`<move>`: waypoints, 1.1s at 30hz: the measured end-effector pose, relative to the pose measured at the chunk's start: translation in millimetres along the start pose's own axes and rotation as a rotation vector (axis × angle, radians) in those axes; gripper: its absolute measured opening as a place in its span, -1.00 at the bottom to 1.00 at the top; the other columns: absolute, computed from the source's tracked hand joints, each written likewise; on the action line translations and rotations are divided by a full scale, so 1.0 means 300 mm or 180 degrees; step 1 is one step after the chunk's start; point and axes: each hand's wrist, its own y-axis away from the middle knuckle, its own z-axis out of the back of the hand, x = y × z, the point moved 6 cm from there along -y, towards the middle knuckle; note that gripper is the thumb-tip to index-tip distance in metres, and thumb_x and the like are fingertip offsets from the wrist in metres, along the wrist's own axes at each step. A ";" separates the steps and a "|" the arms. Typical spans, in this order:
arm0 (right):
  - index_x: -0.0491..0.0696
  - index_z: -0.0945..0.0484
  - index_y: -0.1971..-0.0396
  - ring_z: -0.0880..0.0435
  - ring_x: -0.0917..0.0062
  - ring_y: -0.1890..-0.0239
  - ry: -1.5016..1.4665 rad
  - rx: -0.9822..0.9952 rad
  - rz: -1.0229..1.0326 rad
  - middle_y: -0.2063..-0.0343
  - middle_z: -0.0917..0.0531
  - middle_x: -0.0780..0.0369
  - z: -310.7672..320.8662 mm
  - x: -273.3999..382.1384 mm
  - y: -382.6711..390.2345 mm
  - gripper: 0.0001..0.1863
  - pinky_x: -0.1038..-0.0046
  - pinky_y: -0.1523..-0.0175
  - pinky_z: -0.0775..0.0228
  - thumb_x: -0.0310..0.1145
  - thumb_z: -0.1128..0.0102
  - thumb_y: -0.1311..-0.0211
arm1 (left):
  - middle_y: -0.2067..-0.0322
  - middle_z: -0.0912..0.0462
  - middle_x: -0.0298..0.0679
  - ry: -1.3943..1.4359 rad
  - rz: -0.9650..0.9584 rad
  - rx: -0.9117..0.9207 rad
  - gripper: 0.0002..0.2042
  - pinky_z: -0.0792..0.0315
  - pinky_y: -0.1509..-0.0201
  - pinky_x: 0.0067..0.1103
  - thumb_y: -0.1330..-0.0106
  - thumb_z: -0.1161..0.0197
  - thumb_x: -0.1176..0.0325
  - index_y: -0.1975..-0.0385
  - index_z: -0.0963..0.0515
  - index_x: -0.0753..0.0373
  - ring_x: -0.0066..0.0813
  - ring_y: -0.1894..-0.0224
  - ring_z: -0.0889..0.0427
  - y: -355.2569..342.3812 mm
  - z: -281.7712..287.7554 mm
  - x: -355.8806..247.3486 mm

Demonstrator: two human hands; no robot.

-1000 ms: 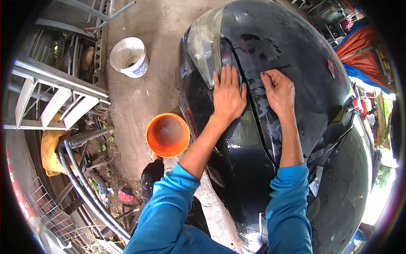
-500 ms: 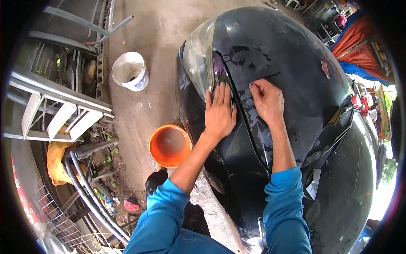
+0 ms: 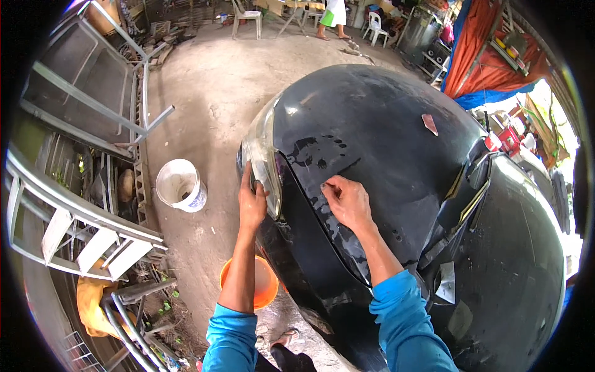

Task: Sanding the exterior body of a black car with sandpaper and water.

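Observation:
A dark, scuffed car body (image 3: 384, 111) with wet patches fills the right side, its cloudy clear headlight (image 3: 264, 133) on the near left corner. My left hand (image 3: 253, 201) is open at the outer side of the headlight, index finger stretched along it; contact is unclear. My right hand (image 3: 347, 201) is closed on the wet panel beside the dark seam, fingertips pinched; whatever they may hold is hidden. Below my left hand, partly behind that forearm, an orange bucket (image 3: 268, 282) stands on the ground.
A white bucket (image 3: 180, 189) stands left of the car. Metal frames and ladder-like pieces (image 3: 87, 248) line the left edge. At the back are plastic chairs (image 3: 248, 15), a person's legs (image 3: 331, 28), and an orange-and-blue tarp (image 3: 477, 49) at right.
The view has tilted up, showing more of the yard. My left hand has left the strip by the seam for the headlight's outer side; my right hand stays closed on the panel.

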 end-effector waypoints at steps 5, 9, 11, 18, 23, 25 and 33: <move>-0.09 -0.66 0.31 -0.75 0.17 0.36 -0.0060 -0.0044 0.0199 0.48 -0.73 0.13 -0.011 0.013 -0.004 -0.81 0.25 0.24 -0.54 -0.26 -0.29 -0.30 | -0.43 -0.22 0.20 -0.2615 -0.1702 0.0312 -0.31 -0.16 -0.55 -0.29 -0.22 -0.18 0.60 -0.43 -0.21 0.40 0.10 -0.51 -0.17 0.106 -0.149 0.023; -0.11 -0.68 0.30 -0.73 0.22 0.46 0.0008 -0.0032 0.0173 0.50 -0.72 0.11 -0.009 0.003 0.000 -0.82 0.32 0.30 -0.52 -0.29 -0.31 -0.29 | -0.45 -0.23 0.13 -0.3511 -0.1574 0.0623 -0.31 -0.21 -0.49 -0.07 -0.30 -0.23 0.37 -0.43 -0.18 0.44 0.00 -0.53 -0.16 0.106 -0.237 0.135; -0.11 -0.68 0.30 -0.73 0.21 0.45 0.0029 -0.0039 0.0221 0.49 -0.73 0.11 -0.021 0.021 0.000 -0.82 0.31 0.30 -0.52 -0.29 -0.31 -0.29 | -0.41 -0.29 0.14 -0.3421 -0.1594 0.0424 -0.34 -0.22 -0.48 -0.08 -0.29 -0.21 0.38 -0.39 -0.23 0.45 0.02 -0.49 -0.23 -0.018 -0.197 0.116; -0.07 -0.66 0.33 -0.74 0.15 0.36 0.0107 -0.0145 0.0149 0.46 -0.73 0.12 0.007 -0.029 -0.006 -0.84 0.20 0.23 -0.55 -0.28 -0.30 -0.27 | -0.33 -0.40 0.15 -0.3470 -0.1877 0.0610 -0.41 -0.09 -0.55 -0.19 -0.29 -0.16 0.37 -0.33 -0.31 0.47 -0.03 -0.44 -0.33 0.096 -0.282 0.113; -0.10 -0.65 0.32 -0.73 0.16 0.38 0.0071 0.0036 0.0111 0.48 -0.73 0.12 -0.034 0.034 -0.021 -0.82 0.22 0.26 -0.52 -0.29 -0.30 -0.29 | -0.32 -0.41 0.18 -0.3682 -0.1833 0.0451 -0.41 -0.13 -0.53 -0.16 -0.30 -0.17 0.32 -0.31 -0.32 0.49 -0.04 -0.42 -0.36 -0.141 -0.186 0.097; -0.11 -0.65 0.32 -0.73 0.16 0.40 0.0111 0.0069 0.0103 0.49 -0.72 0.12 -0.040 0.022 -0.014 -0.82 0.22 0.27 -0.51 -0.29 -0.30 -0.30 | -0.31 -0.42 0.19 -0.3711 -0.1857 0.0351 -0.41 -0.12 -0.53 -0.16 -0.30 -0.17 0.33 -0.30 -0.32 0.50 -0.03 -0.41 -0.37 -0.116 -0.204 0.108; -0.10 -0.65 0.32 -0.72 0.14 0.41 0.0043 0.0013 0.0123 0.50 -0.71 0.11 -0.034 0.040 -0.021 -0.83 0.21 0.27 -0.50 -0.30 -0.31 -0.27 | -0.26 -0.46 0.19 -0.3900 -0.1986 0.0412 -0.38 -0.16 -0.50 -0.15 -0.25 -0.23 0.30 -0.29 -0.30 0.51 -0.01 -0.34 -0.44 -0.198 -0.190 0.096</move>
